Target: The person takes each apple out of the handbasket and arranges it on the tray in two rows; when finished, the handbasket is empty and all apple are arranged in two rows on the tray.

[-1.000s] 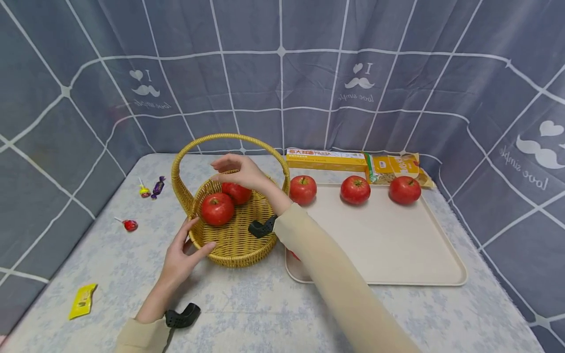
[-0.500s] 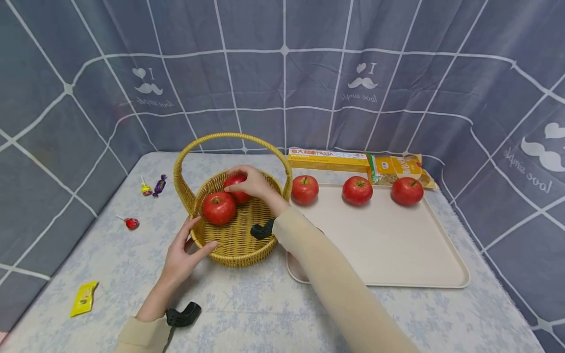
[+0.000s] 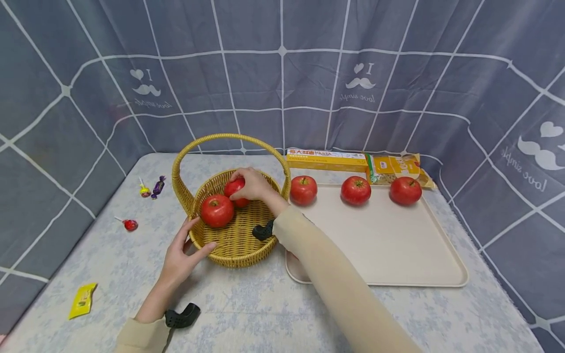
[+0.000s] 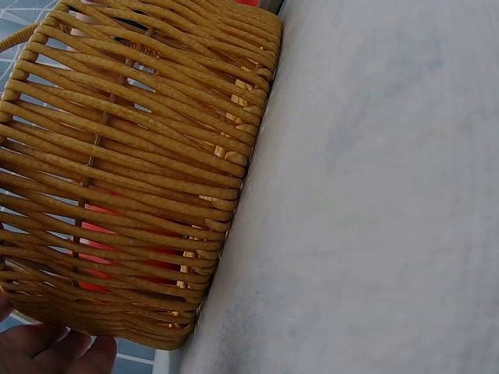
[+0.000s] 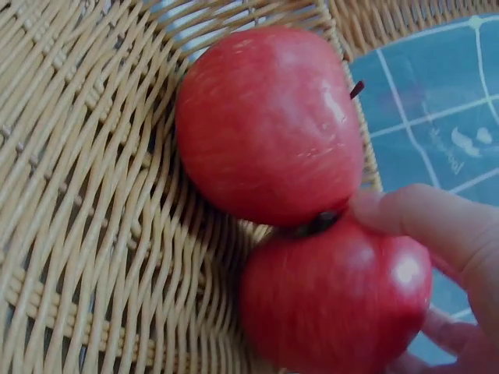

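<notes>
Two red apples lie in a round yellow wicker basket (image 3: 236,255) with a tall arched handle. My right hand (image 3: 253,185) reaches in from the right and grips the rear apple (image 3: 234,187), thumb on its near side. In the right wrist view this gripped apple (image 5: 331,300) has its stem hollow turned toward the other apple (image 5: 269,125), right up against it. At the basket's front left, my left hand (image 3: 180,257) holds the rim, thumb and fingers spread along it. Its fingertips touch the woven wall (image 4: 132,179) in the left wrist view.
A cream tray (image 3: 384,245) on the right carries apples (image 3: 355,190) along its back edge; my right forearm covers its left side. Behind it lie a pasta box (image 3: 326,159) and a yellow packet (image 3: 397,167). Lollipops (image 3: 130,225) and wrapped candies (image 3: 83,300) lie on the left.
My right hand has come down from above the rear apple and taken hold of it; the apple has turned in the grip. My left hand has stayed on the basket rim.
</notes>
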`<state>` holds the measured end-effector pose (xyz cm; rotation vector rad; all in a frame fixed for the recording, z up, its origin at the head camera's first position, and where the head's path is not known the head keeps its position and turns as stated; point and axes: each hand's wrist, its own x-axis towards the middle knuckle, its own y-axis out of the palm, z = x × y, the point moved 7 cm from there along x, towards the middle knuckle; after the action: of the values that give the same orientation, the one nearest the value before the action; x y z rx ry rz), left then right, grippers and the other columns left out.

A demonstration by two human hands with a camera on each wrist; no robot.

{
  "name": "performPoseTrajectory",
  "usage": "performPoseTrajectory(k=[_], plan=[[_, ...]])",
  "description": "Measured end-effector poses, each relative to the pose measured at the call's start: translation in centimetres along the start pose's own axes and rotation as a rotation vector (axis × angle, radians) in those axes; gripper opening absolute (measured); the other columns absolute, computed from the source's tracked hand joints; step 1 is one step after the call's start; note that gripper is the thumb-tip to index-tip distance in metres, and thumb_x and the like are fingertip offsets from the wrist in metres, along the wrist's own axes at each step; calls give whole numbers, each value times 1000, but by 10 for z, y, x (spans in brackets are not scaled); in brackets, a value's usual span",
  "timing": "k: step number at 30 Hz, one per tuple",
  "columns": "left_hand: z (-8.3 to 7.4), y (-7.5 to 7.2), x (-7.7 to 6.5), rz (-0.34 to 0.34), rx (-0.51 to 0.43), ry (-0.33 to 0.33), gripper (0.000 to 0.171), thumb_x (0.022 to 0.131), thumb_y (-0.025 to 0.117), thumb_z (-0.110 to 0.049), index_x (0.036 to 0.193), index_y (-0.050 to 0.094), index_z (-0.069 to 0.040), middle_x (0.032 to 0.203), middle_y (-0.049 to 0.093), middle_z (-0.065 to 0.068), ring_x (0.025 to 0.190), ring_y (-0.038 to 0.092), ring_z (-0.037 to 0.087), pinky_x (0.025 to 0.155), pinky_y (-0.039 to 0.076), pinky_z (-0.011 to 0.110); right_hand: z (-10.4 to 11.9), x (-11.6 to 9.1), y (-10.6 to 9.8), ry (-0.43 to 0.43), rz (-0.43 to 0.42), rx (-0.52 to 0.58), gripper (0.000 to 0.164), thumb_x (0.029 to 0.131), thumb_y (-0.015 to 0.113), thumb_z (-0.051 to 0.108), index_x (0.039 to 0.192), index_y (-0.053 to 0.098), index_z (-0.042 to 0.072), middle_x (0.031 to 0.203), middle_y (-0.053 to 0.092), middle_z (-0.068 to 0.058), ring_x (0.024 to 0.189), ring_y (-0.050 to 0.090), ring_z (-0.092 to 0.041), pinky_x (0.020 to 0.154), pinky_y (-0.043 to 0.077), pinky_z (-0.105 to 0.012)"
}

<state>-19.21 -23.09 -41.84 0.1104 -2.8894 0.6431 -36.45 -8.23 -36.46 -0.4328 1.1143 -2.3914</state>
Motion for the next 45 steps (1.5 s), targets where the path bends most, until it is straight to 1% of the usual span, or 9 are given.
performPoseTrajectory(k=[5,11,13,19,25,29,32,37,45], plan=[[2,-1,-1,-7,13,-5,73,86,71,-23,146,32,-11,156,10,8,139,20,31,95,32,7,14,-7,-6,-15,-17,-114,39,73,78,29,108,62,20,113,58,0,97,53,-17,77,47,-27],[2,-2,0,-13,27,-11,72,86,70,-22,146,32,-10,156,9,11,139,18,32,105,31,46,49,-23,-28,-102,-33,-58,38,75,73,29,109,60,20,113,55,1,96,52,-16,74,48,-27],[1,-1,1,-9,25,-11,72,86,70,-22,146,32,-10,156,9,11,140,17,32,104,30,51,62,-30,-36,-142,-17,-24,37,75,72,28,109,59,20,112,55,2,94,52,-14,73,48,-25],[2,1,2,-6,25,-9,72,86,70,-24,146,32,-11,156,9,8,139,18,30,103,32,50,89,-66,-56,-274,90,49,34,75,69,23,108,61,20,107,59,6,91,55,-10,72,49,-23],[3,2,2,-6,28,-5,72,86,70,-24,146,32,-11,156,9,8,140,17,30,104,32,45,91,-108,-81,-413,190,135,34,77,65,21,110,61,16,112,57,5,98,52,-10,78,50,-26],[4,0,1,-6,26,5,72,86,70,-22,146,32,-11,156,9,8,140,17,31,105,33,26,81,-132,-100,-517,213,176,32,80,63,23,111,61,16,116,54,6,105,49,-10,81,50,-30],[3,0,1,-8,17,9,72,86,70,-21,146,32,-12,156,10,8,140,18,31,102,33,16,63,-147,-113,-529,223,222,29,83,62,19,111,61,14,119,53,3,110,47,-13,81,51,-33],[0,0,1,-10,15,3,73,85,71,-18,147,31,-12,156,9,9,139,19,31,97,31,8,15,-171,-129,-431,240,297,28,89,58,8,117,60,10,125,51,-5,116,45,-21,83,51,-38],[-1,0,2,-21,-8,-1,73,83,71,-8,145,32,-4,155,11,15,138,18,35,90,28,0,-72,-212,-146,-250,130,320,26,94,51,4,120,58,4,122,55,-9,117,45,-18,92,45,-32]])
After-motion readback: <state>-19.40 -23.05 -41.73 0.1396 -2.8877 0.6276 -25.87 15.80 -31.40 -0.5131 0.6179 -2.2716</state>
